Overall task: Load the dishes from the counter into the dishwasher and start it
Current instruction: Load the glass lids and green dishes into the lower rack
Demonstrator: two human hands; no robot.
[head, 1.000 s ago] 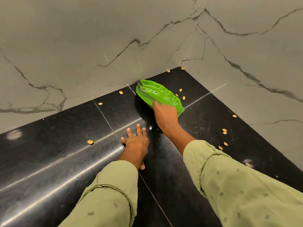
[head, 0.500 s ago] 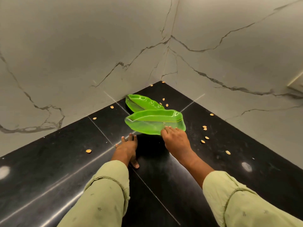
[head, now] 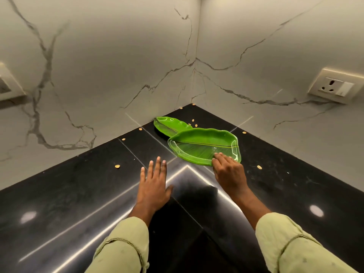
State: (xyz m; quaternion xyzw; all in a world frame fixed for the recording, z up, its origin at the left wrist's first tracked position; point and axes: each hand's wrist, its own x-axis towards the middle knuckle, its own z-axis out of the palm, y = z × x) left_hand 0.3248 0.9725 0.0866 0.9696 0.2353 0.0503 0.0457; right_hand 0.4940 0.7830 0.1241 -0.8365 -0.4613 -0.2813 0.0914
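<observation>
Worktop (head: 78,194) of glossy black stone in the head view, meeting two pale marble walls (head: 98,66) with dark veins at a corner. Near that corner, two green leaf-shaped plates.

Closest, the near plate (head: 202,144), broad and shallow, gripped at its near rim by the right hand (head: 229,175). Fingers (head: 217,155) curled over the edge into the dish, thumb hidden beneath. Its far end overlapping the far plate (head: 169,125), which lies just beside the left wall. Resting on that plate or raised above it: cannot tell.

To the left, the left hand (head: 154,186), palm down over the worktop and apart from the near plate. Fingers straight and slightly spread, grasping nothing. Touching the stone or hovering: unclear.

Small tan seeds (head: 117,166) scattered on the worktop around both plates, one just right of the right hand. Cream wall socket (head: 332,85) on the right wall, and part of another fitting (head: 8,83) at the left edge. Pale green sleeves (head: 126,243) on both forearms.
</observation>
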